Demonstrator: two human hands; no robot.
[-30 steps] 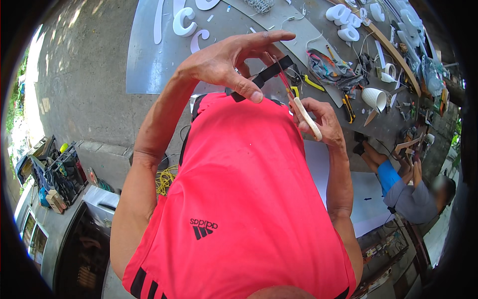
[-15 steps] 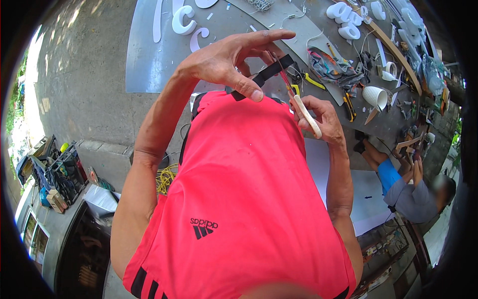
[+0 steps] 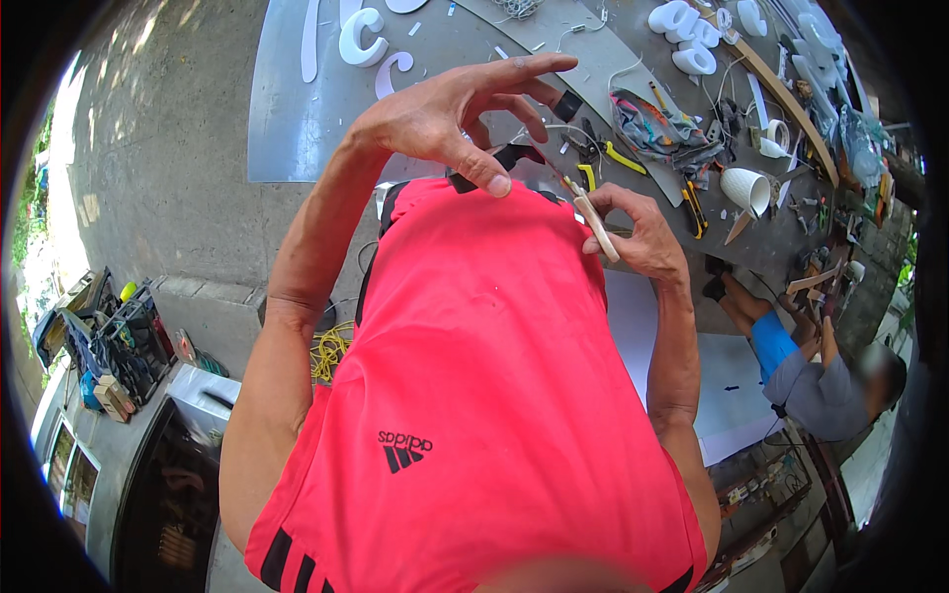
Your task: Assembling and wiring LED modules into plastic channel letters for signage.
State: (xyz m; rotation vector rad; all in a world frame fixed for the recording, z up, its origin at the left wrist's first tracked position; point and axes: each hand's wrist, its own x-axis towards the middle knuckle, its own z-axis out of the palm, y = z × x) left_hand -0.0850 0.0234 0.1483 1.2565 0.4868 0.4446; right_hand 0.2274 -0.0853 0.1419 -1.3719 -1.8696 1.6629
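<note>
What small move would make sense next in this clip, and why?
Probably ease the right hand back slightly with the scissors: their blades appear close to the left hand's fingers, near the end of the black strip which that hand seems to hold.

The left hand (image 3: 425,121) is holding a black strip (image 3: 519,153) near its thumb, with another black piece (image 3: 568,106) showing at a fingertip. The right hand (image 3: 647,232) is gripping cream-handled scissors (image 3: 596,225), their tips pointing toward the strip. On the bench (image 3: 763,247), yellow-handled pliers (image 3: 625,163) are lying beside a crumpled patterned cloth (image 3: 664,136), a utility knife (image 3: 693,212) is resting near a white textured cup (image 3: 739,193); a co-worker (image 3: 820,395) is standing far right.
</note>
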